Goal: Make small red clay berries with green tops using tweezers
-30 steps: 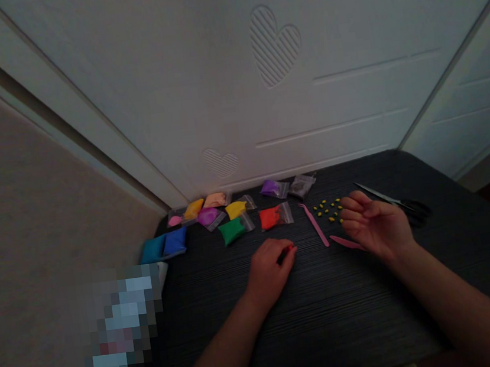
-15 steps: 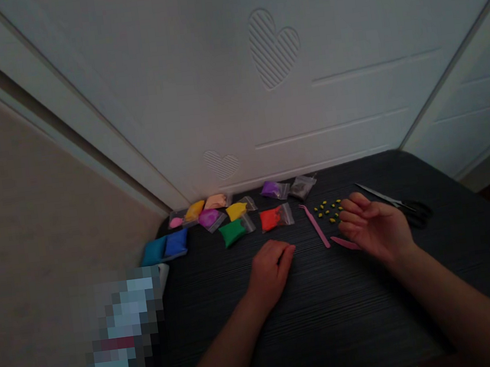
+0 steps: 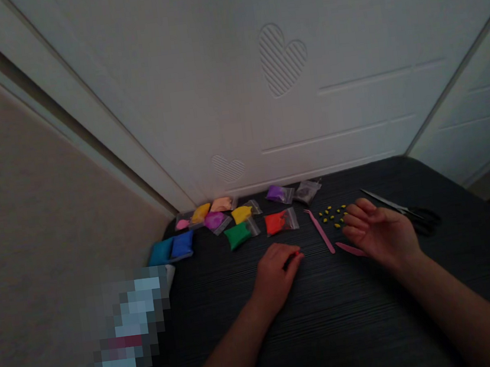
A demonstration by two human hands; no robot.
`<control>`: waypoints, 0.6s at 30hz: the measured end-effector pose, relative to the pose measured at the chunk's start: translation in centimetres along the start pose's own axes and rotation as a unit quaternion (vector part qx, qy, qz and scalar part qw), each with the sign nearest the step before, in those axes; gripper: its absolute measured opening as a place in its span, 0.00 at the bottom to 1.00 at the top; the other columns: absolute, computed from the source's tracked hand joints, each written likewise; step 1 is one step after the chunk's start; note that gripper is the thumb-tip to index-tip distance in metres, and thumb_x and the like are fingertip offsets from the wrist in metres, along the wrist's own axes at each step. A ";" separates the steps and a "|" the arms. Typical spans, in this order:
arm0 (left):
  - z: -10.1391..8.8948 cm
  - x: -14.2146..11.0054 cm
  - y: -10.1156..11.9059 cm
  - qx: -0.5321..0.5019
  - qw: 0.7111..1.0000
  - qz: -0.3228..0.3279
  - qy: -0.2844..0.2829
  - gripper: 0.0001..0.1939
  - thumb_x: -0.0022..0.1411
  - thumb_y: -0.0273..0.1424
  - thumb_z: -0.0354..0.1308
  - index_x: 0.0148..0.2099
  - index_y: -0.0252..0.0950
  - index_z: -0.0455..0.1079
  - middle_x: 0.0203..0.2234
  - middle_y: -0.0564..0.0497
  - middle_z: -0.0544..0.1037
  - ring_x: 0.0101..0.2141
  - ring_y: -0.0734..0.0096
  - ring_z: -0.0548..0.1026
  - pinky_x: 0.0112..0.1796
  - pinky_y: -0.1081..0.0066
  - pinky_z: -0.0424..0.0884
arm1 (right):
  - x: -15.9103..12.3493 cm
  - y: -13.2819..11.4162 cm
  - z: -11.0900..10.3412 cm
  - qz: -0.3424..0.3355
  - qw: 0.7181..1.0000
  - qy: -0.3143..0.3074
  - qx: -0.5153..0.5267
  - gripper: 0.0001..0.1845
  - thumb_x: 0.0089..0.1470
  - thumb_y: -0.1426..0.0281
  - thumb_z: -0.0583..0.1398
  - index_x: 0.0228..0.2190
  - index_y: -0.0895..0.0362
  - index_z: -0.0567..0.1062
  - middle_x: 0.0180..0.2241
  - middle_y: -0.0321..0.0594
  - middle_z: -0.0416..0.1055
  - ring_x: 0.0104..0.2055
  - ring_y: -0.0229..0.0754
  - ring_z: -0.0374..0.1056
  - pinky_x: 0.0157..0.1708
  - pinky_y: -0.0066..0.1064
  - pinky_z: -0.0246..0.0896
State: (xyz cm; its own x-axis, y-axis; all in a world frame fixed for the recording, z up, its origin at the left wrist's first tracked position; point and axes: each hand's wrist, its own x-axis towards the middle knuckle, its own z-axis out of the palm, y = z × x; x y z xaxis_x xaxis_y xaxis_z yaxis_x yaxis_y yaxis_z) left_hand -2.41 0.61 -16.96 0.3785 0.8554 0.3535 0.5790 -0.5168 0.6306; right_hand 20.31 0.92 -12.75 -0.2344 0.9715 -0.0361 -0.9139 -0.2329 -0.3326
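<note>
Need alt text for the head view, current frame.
A person's left hand pinches a small red piece at a dark table; the right hand, palm showing and fingers curled, is near a pink blade-shaped tool. Around them lie pink tweezers, small yellow-and-green pieces, scissors and plastic bags of coloured material.

Smooth tweezers (image 3: 322,233), matt grained tabletop (image 3: 333,315)
</note>
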 end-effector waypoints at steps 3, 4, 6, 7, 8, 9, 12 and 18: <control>-0.1 0.1 0.0 -0.003 1.000 0.008 -0.004 0.07 0.59 0.30 0.51 0.39 0.36 0.69 0.31 0.51 0.74 0.35 0.73 0.70 0.38 0.71 0.66 | 0.1 0.0 -0.1 -0.003 1.000 -0.004 -0.001 0.12 0.36 0.82 0.50 0.21 0.57 0.51 0.21 0.31 0.43 0.22 0.32 0.44 0.21 0.25 0.46; -0.1 0.1 0.0 -0.002 1.000 0.008 -0.005 0.07 0.60 0.31 0.51 0.38 0.36 0.69 0.31 0.51 0.74 0.35 0.73 0.70 0.38 0.71 0.66 | 0.1 0.0 -0.1 -0.003 1.000 -0.005 -0.001 0.12 0.36 0.82 0.50 0.21 0.57 0.51 0.21 0.31 0.43 0.22 0.32 0.44 0.21 0.25 0.46; -0.2 0.1 0.2 0.001 1.000 0.005 -0.007 0.07 0.59 0.32 0.51 0.36 0.36 0.69 0.29 0.51 0.74 0.33 0.73 0.70 0.36 0.71 0.66 | 0.2 0.1 -0.1 -0.003 1.000 -0.005 -0.003 0.11 0.37 0.82 0.50 0.21 0.57 0.51 0.21 0.31 0.43 0.22 0.32 0.44 0.22 0.25 0.46; -0.2 0.2 0.3 0.004 1.000 0.003 -0.007 0.07 0.59 0.32 0.51 0.34 0.36 0.68 0.28 0.51 0.73 0.32 0.73 0.70 0.35 0.72 0.66 | 0.2 0.1 -0.1 -0.003 1.000 -0.004 -0.005 0.11 0.37 0.82 0.50 0.21 0.57 0.51 0.21 0.31 0.42 0.22 0.32 0.44 0.22 0.25 0.46; -0.3 0.2 0.4 0.007 1.000 -0.001 -0.008 0.08 0.59 0.33 0.51 0.33 0.35 0.68 0.27 0.52 0.72 0.31 0.73 0.69 0.34 0.72 0.66 | 0.2 0.1 -0.1 -0.003 1.000 -0.003 -0.007 0.11 0.37 0.82 0.50 0.21 0.57 0.51 0.21 0.31 0.42 0.22 0.32 0.44 0.22 0.25 0.46; -0.3 0.2 0.4 0.010 1.000 -0.004 -0.007 0.08 0.59 0.34 0.52 0.32 0.35 0.67 0.26 0.52 0.72 0.30 0.73 0.69 0.33 0.73 0.65 | 0.2 0.1 -0.1 -0.003 1.000 -0.003 -0.010 0.11 0.37 0.82 0.50 0.21 0.57 0.51 0.21 0.31 0.42 0.22 0.32 0.44 0.22 0.25 0.46; -0.3 0.2 0.5 0.021 1.000 -0.014 -0.008 0.12 0.59 0.37 0.51 0.28 0.34 0.65 0.23 0.53 0.69 0.27 0.75 0.67 0.29 0.74 0.63 | 0.2 0.2 0.0 -0.003 1.000 -0.001 -0.017 0.11 0.37 0.82 0.50 0.21 0.57 0.51 0.21 0.31 0.42 0.22 0.32 0.44 0.22 0.26 0.46; -0.4 0.1 0.4 0.027 0.999 -0.002 -0.033 0.16 0.60 0.38 0.49 0.23 0.34 0.62 0.19 0.55 0.66 0.24 0.77 0.65 0.27 0.75 0.60 | 0.3 0.2 0.1 -0.002 1.000 0.003 -0.031 0.11 0.40 0.81 0.50 0.21 0.57 0.52 0.21 0.31 0.41 0.22 0.33 0.44 0.22 0.26 0.46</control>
State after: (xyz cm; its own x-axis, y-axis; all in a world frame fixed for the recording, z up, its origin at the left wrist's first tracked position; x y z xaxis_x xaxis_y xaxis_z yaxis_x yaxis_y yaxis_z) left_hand -2.37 0.49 -16.41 0.4215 0.8545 0.3036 0.6180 -0.5156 0.5935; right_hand 19.98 1.14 -12.70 -0.2294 0.9725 -0.0401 -0.8922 -0.2266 -0.3906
